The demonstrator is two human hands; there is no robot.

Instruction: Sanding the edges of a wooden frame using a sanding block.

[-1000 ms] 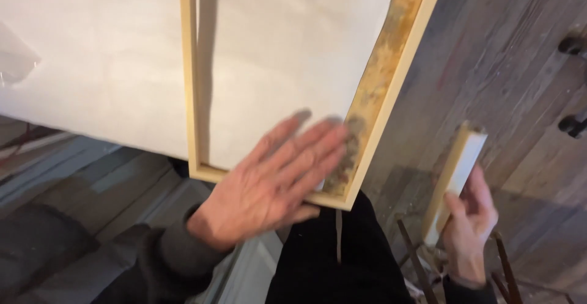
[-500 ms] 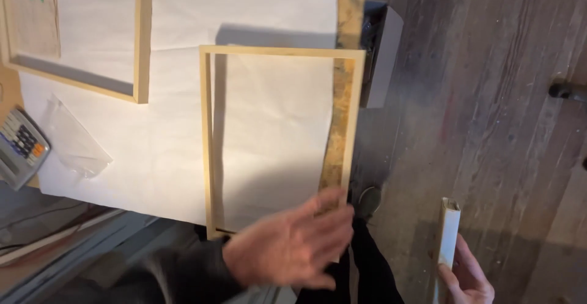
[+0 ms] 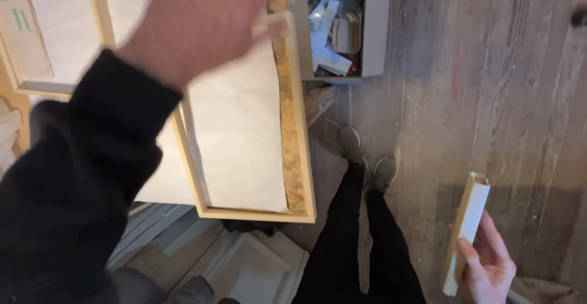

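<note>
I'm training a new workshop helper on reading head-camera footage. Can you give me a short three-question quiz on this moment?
1. True or false: the right hand holds a pale wooden strip.
2. What is the left hand over? A) the wooden frame B) the plank floor C) the box of scraps
3. Fill in: the person's shoes stand on the ____.

Key: 1 true; 2 A; 3 plank floor.
</note>
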